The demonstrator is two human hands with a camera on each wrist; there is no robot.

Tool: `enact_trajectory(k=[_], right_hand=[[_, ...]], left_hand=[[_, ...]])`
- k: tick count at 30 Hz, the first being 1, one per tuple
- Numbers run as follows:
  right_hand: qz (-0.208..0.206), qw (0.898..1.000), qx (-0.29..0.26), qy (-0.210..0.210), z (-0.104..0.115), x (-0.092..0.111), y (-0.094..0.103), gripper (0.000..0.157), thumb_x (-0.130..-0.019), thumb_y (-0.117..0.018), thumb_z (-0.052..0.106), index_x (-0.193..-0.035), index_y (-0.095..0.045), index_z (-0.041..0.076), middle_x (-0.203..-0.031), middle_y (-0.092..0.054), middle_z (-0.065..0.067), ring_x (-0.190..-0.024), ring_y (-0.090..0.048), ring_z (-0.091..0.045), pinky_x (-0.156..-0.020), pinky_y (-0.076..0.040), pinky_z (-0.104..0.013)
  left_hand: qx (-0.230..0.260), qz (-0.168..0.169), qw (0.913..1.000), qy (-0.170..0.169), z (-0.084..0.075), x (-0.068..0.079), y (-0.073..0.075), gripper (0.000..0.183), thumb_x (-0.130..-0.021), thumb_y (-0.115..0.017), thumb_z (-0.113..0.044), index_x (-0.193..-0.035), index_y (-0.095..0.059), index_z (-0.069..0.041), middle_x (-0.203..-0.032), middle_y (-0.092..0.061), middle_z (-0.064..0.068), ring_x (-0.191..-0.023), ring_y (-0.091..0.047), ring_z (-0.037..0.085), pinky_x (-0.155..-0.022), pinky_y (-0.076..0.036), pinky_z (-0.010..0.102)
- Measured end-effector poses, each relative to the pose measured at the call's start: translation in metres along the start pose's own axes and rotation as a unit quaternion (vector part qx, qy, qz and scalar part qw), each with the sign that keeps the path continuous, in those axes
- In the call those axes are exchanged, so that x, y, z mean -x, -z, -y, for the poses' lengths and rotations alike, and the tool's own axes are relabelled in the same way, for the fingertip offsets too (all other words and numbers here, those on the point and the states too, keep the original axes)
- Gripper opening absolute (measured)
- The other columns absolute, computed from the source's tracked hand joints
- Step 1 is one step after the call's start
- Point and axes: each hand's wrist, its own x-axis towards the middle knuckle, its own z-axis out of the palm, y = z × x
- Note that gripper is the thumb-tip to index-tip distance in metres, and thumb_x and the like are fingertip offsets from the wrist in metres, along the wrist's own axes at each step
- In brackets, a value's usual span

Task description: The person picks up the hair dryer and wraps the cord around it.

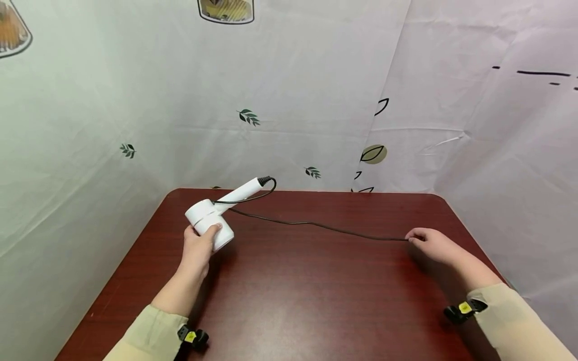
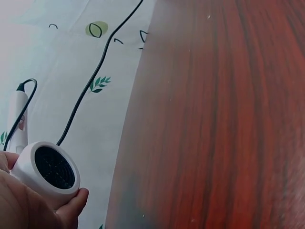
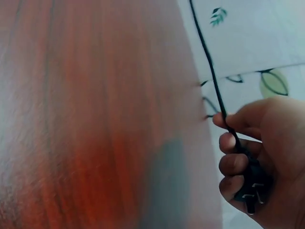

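A white hair dryer [image 1: 209, 220] is held by my left hand [image 1: 197, 248], whose fingers and thumb wrap its barrel. Its handle slants up and to the right. In the left wrist view the dark round grille [image 2: 55, 168] at one end of the barrel shows. A black cord [image 1: 311, 223] loops back from the handle's end past the barrel, then runs rightward above the table. My right hand [image 1: 431, 243] grips the cord's far end. The right wrist view shows the plug [image 3: 255, 186] inside the curled fingers, its metal prongs pointing out.
The dark red wooden table [image 1: 307, 291] has rounded far corners. White cloth [image 1: 289, 75] printed with leaves hangs behind it and along both sides. A small black device [image 1: 193, 337] is strapped at the left cuff, another [image 1: 465, 310] at the right cuff.
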Motion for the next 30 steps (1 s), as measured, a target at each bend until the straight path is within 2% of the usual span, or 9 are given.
enact_trajectory(k=[5,11,15,18,24,30], right_hand=[[0.029,0.997,-0.053,0.047,0.015,0.001,0.009,0.015,-0.101,-0.058,0.016,-0.107,-0.067,0.007,-0.1,-0.065,-0.009,-0.086,-0.056,-0.015,-0.072,-0.047,-0.032],[0.066,0.985,-0.125,0.096,0.031,-0.003,0.012,0.018,-0.1,-0.06,0.02,-0.108,-0.065,0.005,-0.095,-0.065,-0.01,-0.083,-0.057,-0.013,-0.07,-0.047,-0.027],[0.085,0.98,-0.148,0.098,0.048,-0.007,0.013,0.015,-0.1,-0.061,0.024,-0.108,-0.065,0.012,-0.084,-0.059,-0.008,-0.06,-0.047,-0.009,-0.054,-0.044,-0.029],[0.088,0.978,-0.156,0.105,0.064,-0.01,0.014,0.013,-0.1,-0.061,0.026,-0.107,-0.065,0.016,-0.079,-0.057,-0.006,-0.05,-0.036,-0.007,-0.045,-0.039,-0.029],[0.086,0.969,-0.176,0.147,0.097,-0.017,0.015,0.011,-0.099,-0.061,0.02,-0.107,-0.066,0.014,-0.083,-0.06,-0.003,-0.052,-0.038,-0.008,-0.046,-0.039,-0.029],[0.066,0.96,-0.207,0.177,0.125,-0.027,0.011,0.009,-0.098,-0.062,0.016,-0.105,-0.068,0.014,-0.081,-0.058,-0.003,-0.055,-0.038,-0.009,-0.05,-0.038,-0.029]], left_hand=[[-0.016,-0.022,0.9996,-0.001,0.0,-0.003,0.003,0.083,-0.092,-0.067,-0.029,-0.151,-0.013,-0.005,-0.143,-0.033,0.018,-0.117,-0.048,0.026,-0.077,-0.048,0.021],[-0.035,-0.027,0.999,-0.004,0.001,-0.002,0.001,0.086,-0.092,-0.068,-0.027,-0.152,-0.012,-0.004,-0.144,-0.034,0.021,-0.122,-0.046,0.029,-0.094,-0.043,0.035],[-0.044,-0.023,0.9987,-0.01,0.002,-0.001,-0.001,0.086,-0.092,-0.068,-0.025,-0.153,-0.011,-0.003,-0.144,-0.034,0.022,-0.123,-0.045,0.031,-0.098,-0.042,0.039],[-0.053,-0.019,0.9982,-0.019,0.002,0.0,-0.003,0.086,-0.091,-0.069,-0.023,-0.152,-0.012,-0.002,-0.142,-0.035,0.023,-0.121,-0.046,0.031,-0.098,-0.041,0.04],[-0.069,0.005,0.997,-0.035,0.005,0.002,-0.005,0.086,-0.09,-0.07,-0.02,-0.152,-0.013,-0.001,-0.141,-0.036,0.024,-0.119,-0.047,0.031,-0.096,-0.042,0.039],[-0.109,0.046,0.9924,-0.033,0.005,0.005,-0.007,0.088,-0.09,-0.07,-0.021,-0.152,-0.012,0.001,-0.138,-0.039,0.024,-0.118,-0.049,0.031,-0.095,-0.043,0.039]])
